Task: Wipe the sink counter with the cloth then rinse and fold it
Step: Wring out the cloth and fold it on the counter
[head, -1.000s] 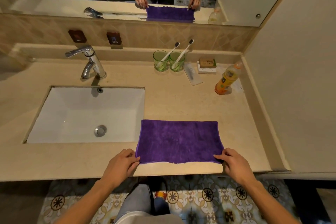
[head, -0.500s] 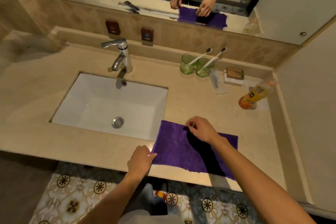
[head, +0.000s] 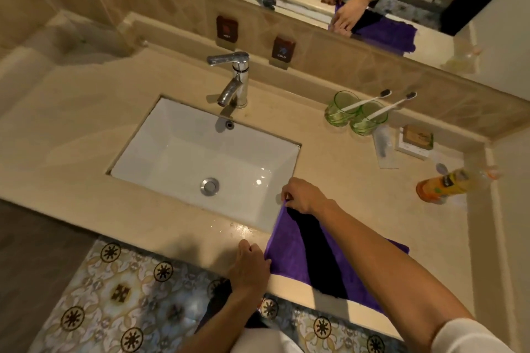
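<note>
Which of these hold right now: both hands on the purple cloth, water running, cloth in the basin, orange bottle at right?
1. Both the left hand and right hand pinch the purple microfibre cloth. True.
2. Water runs from the chrome faucet. False: no stream is visible.
3. The cloth lies inside the white rectangular sink basin. False: it lies on the beige stone counter, right of the basin.
4. An orange plastic bottle stands at the counter's right end. True.

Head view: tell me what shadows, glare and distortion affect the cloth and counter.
Head view: the right forearm casts a hard black shadow band across the purple cloth; wet droplets glint on the counter near the left hand; specular spots shine in the sink; wide-angle lens bends the counter edges; the orange bottle looks smeared.
</note>
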Demonstrator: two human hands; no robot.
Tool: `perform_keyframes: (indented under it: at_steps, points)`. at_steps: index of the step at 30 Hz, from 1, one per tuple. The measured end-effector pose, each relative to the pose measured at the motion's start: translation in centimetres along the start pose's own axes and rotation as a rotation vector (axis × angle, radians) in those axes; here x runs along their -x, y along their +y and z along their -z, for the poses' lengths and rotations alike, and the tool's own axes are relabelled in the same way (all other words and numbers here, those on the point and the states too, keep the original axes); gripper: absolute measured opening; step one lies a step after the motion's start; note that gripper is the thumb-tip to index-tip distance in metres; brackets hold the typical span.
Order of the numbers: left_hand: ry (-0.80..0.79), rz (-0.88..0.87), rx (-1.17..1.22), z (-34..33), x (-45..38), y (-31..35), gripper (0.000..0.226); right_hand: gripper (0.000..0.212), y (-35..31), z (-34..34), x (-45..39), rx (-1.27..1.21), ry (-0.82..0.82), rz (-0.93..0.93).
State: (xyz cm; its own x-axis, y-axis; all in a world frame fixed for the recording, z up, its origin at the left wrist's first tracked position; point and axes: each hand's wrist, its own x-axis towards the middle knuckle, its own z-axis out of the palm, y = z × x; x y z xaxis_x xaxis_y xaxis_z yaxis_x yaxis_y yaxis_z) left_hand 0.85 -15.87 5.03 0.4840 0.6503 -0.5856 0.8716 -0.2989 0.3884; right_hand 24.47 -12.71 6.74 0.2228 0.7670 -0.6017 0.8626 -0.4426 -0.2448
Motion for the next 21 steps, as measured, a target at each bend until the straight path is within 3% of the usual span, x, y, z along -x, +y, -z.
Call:
perform_keyframes:
  at_steps: [6,11,15,21]
  points:
    - [-0.021,-0.038,-0.119,0.2,-0.6,0.3,0.05,0.02,-0.5,-0.5,-0.3,0.091,-0.02,-0.054]
    - [-0.106,-0.086,-0.019,0.8,-1.7,-0.7,0.039,0.02,-0.9,0.1,-1.2,0.12,-0.024,-0.004]
    - [-0.124,-0.085,0.161,1.9,-1.6,-1.3,0.015,0.017,-1.7,1.3,-1.8,0.094,0.005,0.017]
    - [0.072,0.002,0.485,4.2,-0.4,-2.1,0.024,0.018,-1.4,3.5,-1.3,-0.094,0.098,0.123]
